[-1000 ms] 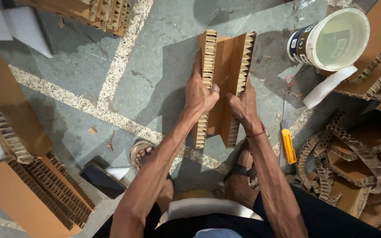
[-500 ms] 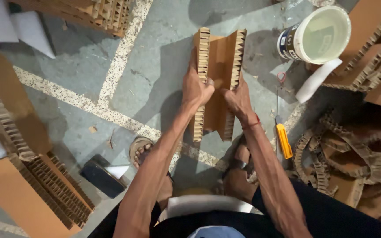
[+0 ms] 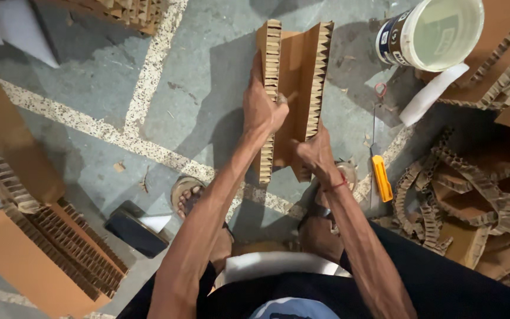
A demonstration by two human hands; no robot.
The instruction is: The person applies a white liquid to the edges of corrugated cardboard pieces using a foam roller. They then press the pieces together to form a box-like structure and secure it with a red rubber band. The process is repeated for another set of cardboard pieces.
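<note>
Both hands grip a honeycomb cardboard piece [image 3: 293, 88] at frame centre.
Left hand [image 3: 262, 109] clasps its left strip; right hand [image 3: 313, 155] clasps the lower right edge.

Floor: we see grey concrete floor [image 3: 208, 77] crossed by speckled pale strips [image 3: 149, 65] | left: stacked honeycomb cardboard panels [image 3: 48, 248] | right: cardboard scrap pile [image 3: 461, 195], white bucket [image 3: 438, 32] | light: even, soft shadows

Both bare arms stretch up from the bottom edge toward the frame's centre. The left hand [image 3: 262, 109] sits higher, fingers curled shut — the right hand [image 3: 313, 155] lower, fist clenched.
</note>
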